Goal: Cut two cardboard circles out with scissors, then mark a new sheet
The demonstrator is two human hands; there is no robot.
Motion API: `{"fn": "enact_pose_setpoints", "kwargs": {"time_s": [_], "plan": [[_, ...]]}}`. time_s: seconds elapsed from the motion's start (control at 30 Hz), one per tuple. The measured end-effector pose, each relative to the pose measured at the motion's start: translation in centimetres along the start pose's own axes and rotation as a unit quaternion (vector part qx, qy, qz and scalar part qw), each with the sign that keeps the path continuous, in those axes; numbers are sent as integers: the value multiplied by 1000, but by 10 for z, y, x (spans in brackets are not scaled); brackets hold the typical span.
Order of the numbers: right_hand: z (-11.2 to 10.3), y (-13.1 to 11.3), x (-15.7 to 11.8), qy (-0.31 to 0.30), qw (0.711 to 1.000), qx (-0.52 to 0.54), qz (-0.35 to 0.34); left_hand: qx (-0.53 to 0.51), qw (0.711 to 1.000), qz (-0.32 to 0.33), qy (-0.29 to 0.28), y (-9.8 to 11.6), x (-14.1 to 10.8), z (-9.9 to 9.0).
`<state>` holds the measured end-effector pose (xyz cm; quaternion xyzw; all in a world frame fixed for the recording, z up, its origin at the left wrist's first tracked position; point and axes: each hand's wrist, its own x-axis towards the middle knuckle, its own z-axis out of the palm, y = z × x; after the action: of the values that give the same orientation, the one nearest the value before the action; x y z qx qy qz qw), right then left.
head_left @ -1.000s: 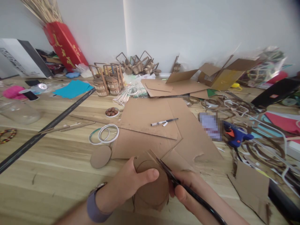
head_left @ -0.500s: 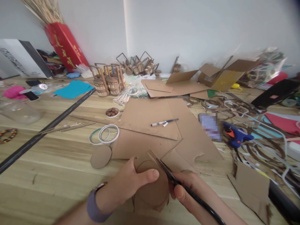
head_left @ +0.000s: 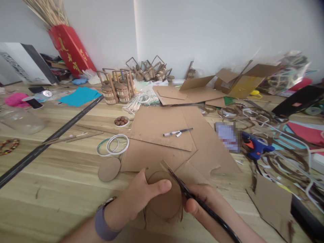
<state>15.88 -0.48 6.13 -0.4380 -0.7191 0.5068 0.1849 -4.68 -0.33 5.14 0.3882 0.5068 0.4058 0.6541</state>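
My left hand (head_left: 148, 194) grips a piece of cardboard (head_left: 165, 199) with a circle drawn on it, the thumb pressed flat on top and the fingers hidden underneath. In my right hand (head_left: 199, 199) is a pair of black-handled scissors (head_left: 187, 190), whose blades lie at the cardboard's upper right edge, close to the drawn line. Left of my left hand, a cut cardboard disc (head_left: 109, 169) rests on the wooden table. Just beyond my hands lie large cardboard sheets (head_left: 162, 128), with a pen (head_left: 178, 132) on top.
White rings (head_left: 117, 144) and a small dish of brown beads (head_left: 121, 121) sit left of the sheets. A blue glue gun (head_left: 257, 146) and tangled strips lie to the right. Small woven baskets (head_left: 116, 89) stand at the back. A cardboard scrap (head_left: 272, 202) is at lower right.
The cardboard piece has shifted and tilted slightly in my left hand, and its circle sits a little higher. My right hand and the scissors have barely moved.
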Motion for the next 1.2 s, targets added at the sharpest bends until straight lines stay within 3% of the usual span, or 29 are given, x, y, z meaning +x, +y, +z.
{"fn": "enact_pose_setpoints", "kwargs": {"time_s": [0.07, 0.17, 0.4, 0.5, 0.57, 0.63, 0.7, 0.77, 0.97, 1.07, 1.2], "plan": [[0, 4, 1, 33, 999, -12, 0, -30, 999, -25, 13, 0, 3, 0], [0, 7, 3, 60, 998, -33, -7, -63, 997, -40, -16, -2, 6, 0], [-4, 12, 6, 46, 998, -41, -14, -102, 994, -43, 2, -5, 4, 4], [-13, 16, 5, 39, 998, -47, -16, -160, 986, -21, 49, 2, 7, 1], [-19, 17, 5, 69, 997, -31, -10, -190, 978, -1, 86, 7, 9, -2], [-22, 16, 4, 136, 991, -7, -1, -189, 977, 0, 98, 9, 10, -4], [-23, 12, 4, 195, 981, 9, 12, -167, 983, -17, 74, 6, 9, -2], [-20, 8, 5, 214, 976, 11, 30, -139, 989, -35, 37, 1, 6, 3], [-8, -3, 8, 151, 988, 0, 45, -125, 989, -62, -45, -8, 3, 11], [-4, -2, 10, 181, 982, -54, -2, -138, 984, -76, -81, -5, 1, 10], [-1, 3, 13, 256, 949, -157, -98, -158, 972, -130, -118, -2, -3, 9]]}}
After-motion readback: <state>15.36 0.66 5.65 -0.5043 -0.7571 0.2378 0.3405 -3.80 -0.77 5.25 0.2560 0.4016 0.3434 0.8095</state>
